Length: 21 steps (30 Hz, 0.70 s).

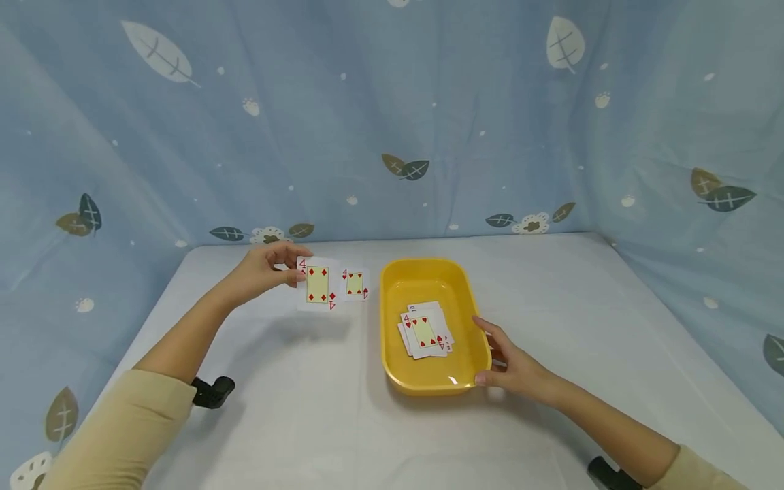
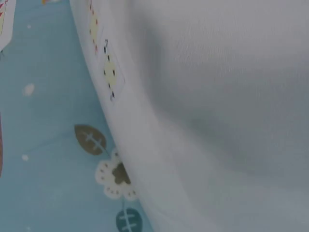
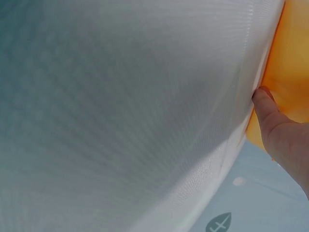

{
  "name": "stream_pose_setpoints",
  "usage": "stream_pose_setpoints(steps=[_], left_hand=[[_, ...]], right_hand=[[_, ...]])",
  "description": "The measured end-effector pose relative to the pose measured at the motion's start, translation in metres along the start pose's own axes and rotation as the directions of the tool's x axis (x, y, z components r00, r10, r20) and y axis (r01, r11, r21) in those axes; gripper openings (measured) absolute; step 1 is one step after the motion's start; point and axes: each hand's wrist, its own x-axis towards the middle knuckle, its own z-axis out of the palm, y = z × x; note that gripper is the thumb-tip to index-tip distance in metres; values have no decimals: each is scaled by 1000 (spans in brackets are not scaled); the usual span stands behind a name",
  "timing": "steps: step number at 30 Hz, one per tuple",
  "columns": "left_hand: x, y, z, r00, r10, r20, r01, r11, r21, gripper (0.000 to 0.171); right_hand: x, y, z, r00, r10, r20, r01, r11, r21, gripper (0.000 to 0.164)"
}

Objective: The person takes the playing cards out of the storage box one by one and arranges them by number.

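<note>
My left hand (image 1: 269,269) pinches a four of diamonds playing card (image 1: 318,289) between thumb and fingers, face toward the head camera, left of the yellow basin. A corner of this held card (image 2: 6,21) shows in the left wrist view. Behind it on the table lies a red four (image 1: 355,284); the left wrist view also shows a black-pipped card (image 2: 110,72), hidden in the head view. My right hand (image 1: 511,364) grips the right side of the yellow basin (image 1: 392,367), thumb and fingertips at its rim. Inside lies a loose pile of cards, a four of hearts (image 1: 422,332) on top.
A white cloth (image 1: 294,422) covers the table. Blue leaf-print curtain (image 1: 343,122) rises behind it and at both sides. Black wrist-camera mounts stick out by the left forearm (image 1: 184,347) and the right forearm (image 1: 631,435).
</note>
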Motion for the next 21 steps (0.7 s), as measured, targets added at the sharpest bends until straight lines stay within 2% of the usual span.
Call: stream_pose_setpoints(steps=[9,16,21], left_hand=[[-3,-18,-17,996,-40,-81,42,999,28,41],[-6,-30,-29,989,-91,-112,96,995,41,40],[-10,-41,-35,988,-91,-123,102,991,84,40]], right_hand=[[0,-1,1,999,-32,-1,32,999,3,89],[-1,-1,0,999,-42,-4,42,999,-7,88],[0,0,1,999,-36,-6,36,999,-9,88]])
